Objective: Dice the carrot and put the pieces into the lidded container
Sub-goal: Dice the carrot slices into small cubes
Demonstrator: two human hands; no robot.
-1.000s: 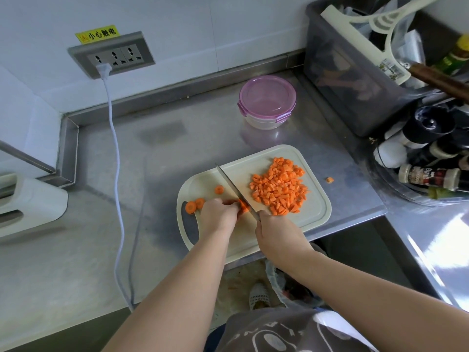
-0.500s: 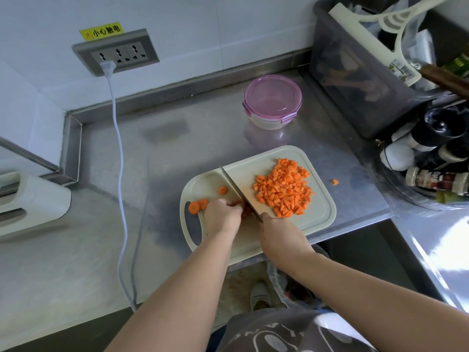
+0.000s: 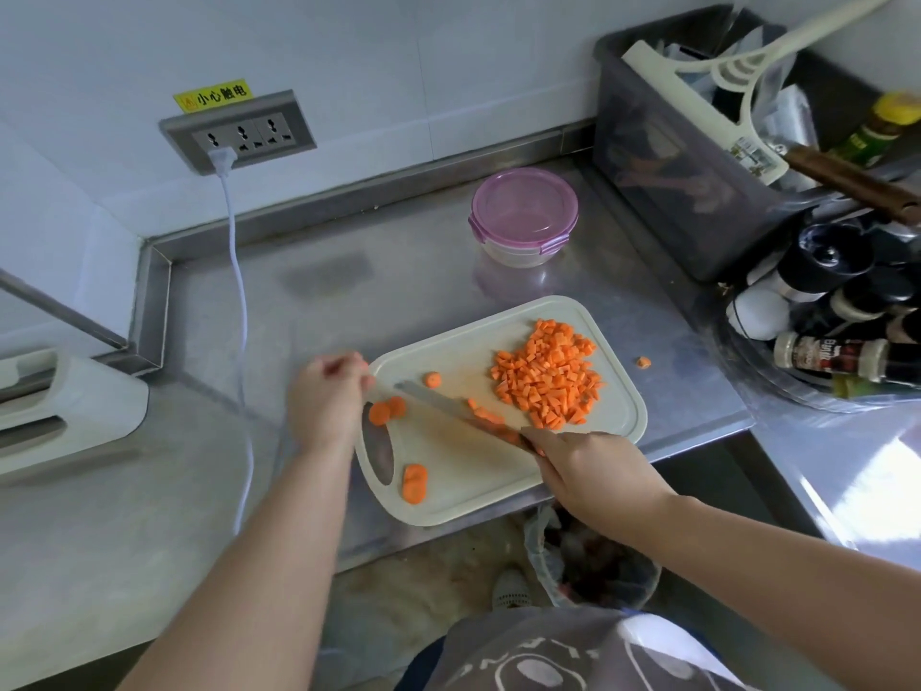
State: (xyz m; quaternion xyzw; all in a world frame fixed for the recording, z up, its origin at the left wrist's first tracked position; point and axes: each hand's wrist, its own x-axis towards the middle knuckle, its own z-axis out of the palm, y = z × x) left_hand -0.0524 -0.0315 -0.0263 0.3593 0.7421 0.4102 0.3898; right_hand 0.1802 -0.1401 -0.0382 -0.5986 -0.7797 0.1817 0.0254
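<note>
Steel table [image 3: 349,271] fills the corner, with a white appliance [image 3: 65,406] on its far left. On the wall behind, a grey socket strip [image 3: 239,134] sits under a yellow warning label [image 3: 213,95]. A white cord [image 3: 238,271] hangs from the strip and trails across the table toward the near edge.

Next comes the left grip [image 3: 326,396], over the left edge of the pale cutting board [image 3: 463,486]. It is blurred and its fingers are bent, and I cannot tell whether it pinches anything. Just right of it, two overlapping carrot rounds [image 3: 386,411] lie by the board's handle hole. A single round [image 3: 432,380] lies further back, and another pair [image 3: 414,483] lies near the board's front edge.

The knife [image 3: 448,406] slants across the middle of the board with its tip pointing toward the left grip. A few fresh-cut bits [image 3: 486,416] lie along the far side of its blade. The diced carrot pile [image 3: 548,374] covers the board's right half.

The lidded container [image 3: 524,214] stands on the table well behind the board, its pink lid on. The right grip [image 3: 593,471] is wrapped round the knife handle at the board's near right corner. One stray carrot piece [image 3: 643,362] lies on the table just past the board's right edge.

At the far right are a grey bin [image 3: 673,192] and a cluster of spice bottles [image 3: 837,356].
</note>
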